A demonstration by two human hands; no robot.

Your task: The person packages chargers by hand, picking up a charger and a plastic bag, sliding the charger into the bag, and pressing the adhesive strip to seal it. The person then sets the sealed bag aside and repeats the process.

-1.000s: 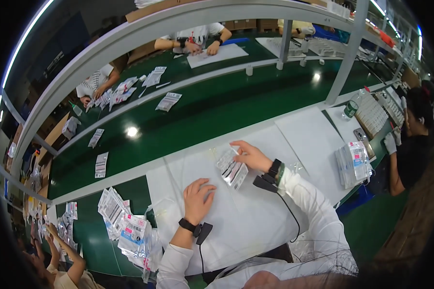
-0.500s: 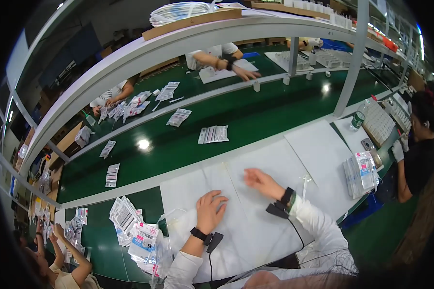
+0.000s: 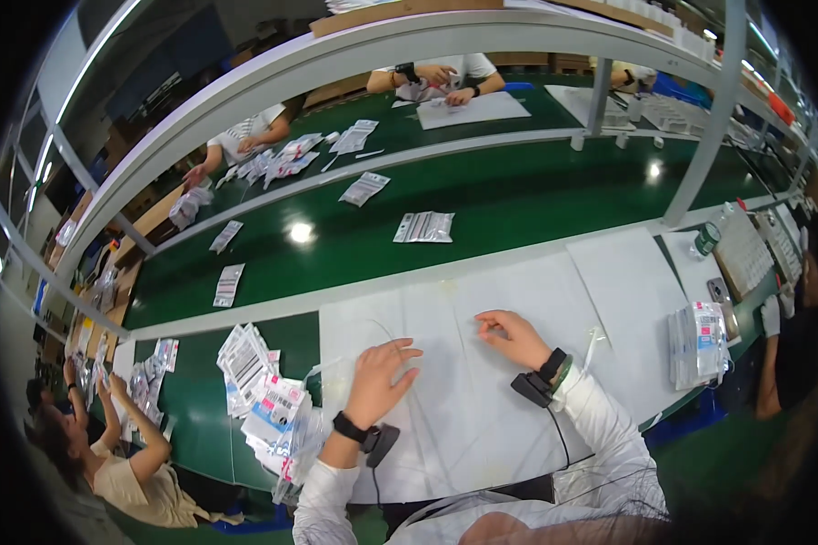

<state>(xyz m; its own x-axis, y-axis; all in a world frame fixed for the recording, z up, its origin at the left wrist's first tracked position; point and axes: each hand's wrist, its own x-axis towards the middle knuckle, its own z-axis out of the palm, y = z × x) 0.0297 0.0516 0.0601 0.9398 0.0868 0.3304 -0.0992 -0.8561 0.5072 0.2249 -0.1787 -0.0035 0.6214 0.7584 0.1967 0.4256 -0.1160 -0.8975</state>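
Note:
Over the white sheets (image 3: pixel 454 427) in front of me, my left hand (image 3: pixel 382 383) is open, its fingers stretched out and nothing in it. My right hand (image 3: pixel 515 340) hovers nearby with its fingers loosely bent and apart, and I see nothing held there. Left of my left hand lies a heap of flat printed plastic packets (image 3: pixel 277 409), white with blue and pink, partly on the green tabletop. A stack of similar packets (image 3: pixel 698 343) stands at the right end of the sheets, beyond my right hand. Both wrists wear black bands with small cabled devices.
Beyond the sheets runs a green conveyor belt (image 3: pixel 518 200) bearing several packets, including a silver one (image 3: pixel 424 227). A grey shelf frame (image 3: pixel 445 36) with posts spans above. A water bottle (image 3: pixel 709 238) stands at right. Co-workers sit across, at left and at right.
The view has shifted, so the scene sits differently in the picture. My right hand's fingers have turned more inward; my left hand stays spread. The co-worker across has drawn their reaching hand back.

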